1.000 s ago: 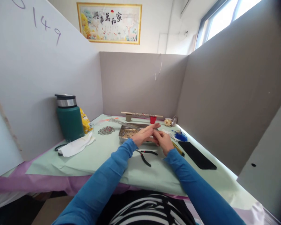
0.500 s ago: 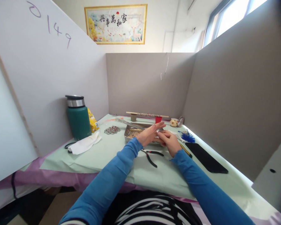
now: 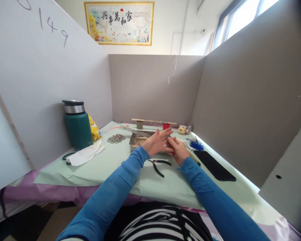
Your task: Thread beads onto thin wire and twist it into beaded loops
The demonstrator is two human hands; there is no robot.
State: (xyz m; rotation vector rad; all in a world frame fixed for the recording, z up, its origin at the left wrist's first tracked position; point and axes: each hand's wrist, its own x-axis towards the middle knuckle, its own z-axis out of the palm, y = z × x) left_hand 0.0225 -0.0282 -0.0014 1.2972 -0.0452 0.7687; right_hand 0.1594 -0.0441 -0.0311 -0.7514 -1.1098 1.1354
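My left hand (image 3: 155, 143) is over the metal tray (image 3: 134, 147), its fingers stretched out and apart toward the right. My right hand (image 3: 180, 151) meets it there, thumb and fingertips pressed together against the left fingers. Whatever is between the right fingertips is hidden or too small to name. Beneath the hands lie pliers (image 3: 158, 170) with black and red handles, spread apart on the table. Tiny gold-coloured beads (image 3: 138, 142) fill part of the tray, and thin metal wires (image 3: 131, 130) rest across its back edge.
A beaded pile (image 3: 116, 138) and white cloth (image 3: 86, 154) lie left, beside a green bottle (image 3: 78, 130). Behind the tray, a stick (image 3: 154, 121) spans two small cups. Blue tassels (image 3: 196, 144) and a black flat slab (image 3: 214, 165) are at right. Grey partitions (image 3: 155, 87) enclose the table.
The view has shifted slightly, so everything sits further left. My right fingertips have closed in against the left fingers, and the small shiny bit seen between the hands is now covered.
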